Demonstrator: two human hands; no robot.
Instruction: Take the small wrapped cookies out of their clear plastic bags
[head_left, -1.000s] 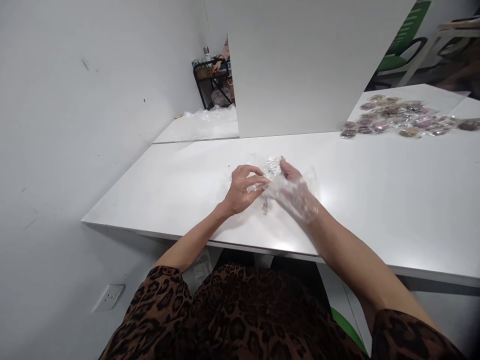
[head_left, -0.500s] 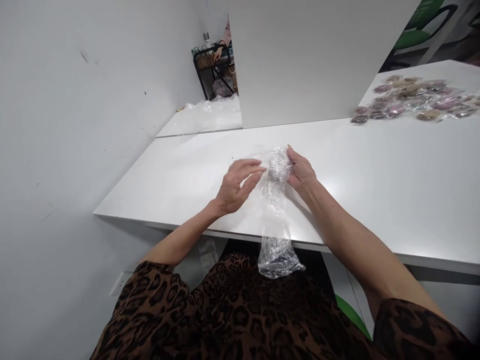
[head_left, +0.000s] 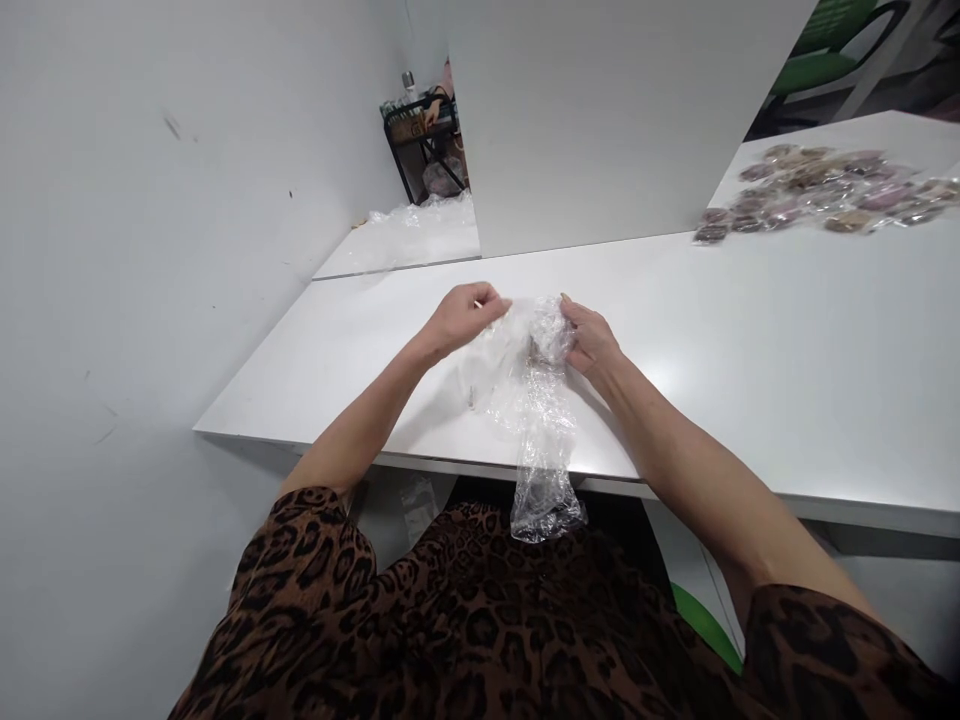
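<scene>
Crumpled clear plastic wrap point(head_left: 544, 420) stretches between my hands and hangs down over the front edge of the white table point(head_left: 337, 370). My left hand point(head_left: 469, 315) pinches a corner of the wrap at its upper left, thumb against fingers. On the other side my right hand point(head_left: 591, 338) is closed round the bunched part of the wrap. A small brownish thing shows through the film near the right fingers; its kind is hard to make out.
Several plastic-wrapped pinkish and brown items point(head_left: 825, 195) lie at the back right. A white upright panel point(head_left: 600, 120) stands behind the table. More clear film point(head_left: 427, 215) lies beyond, near a black cart point(head_left: 420, 150) and another person's hand point(head_left: 433, 110).
My left hand has gone from open fingers beside the wrap to a pinch on its corner, drawing the film out leftward. The right hand has shifted slightly left.
</scene>
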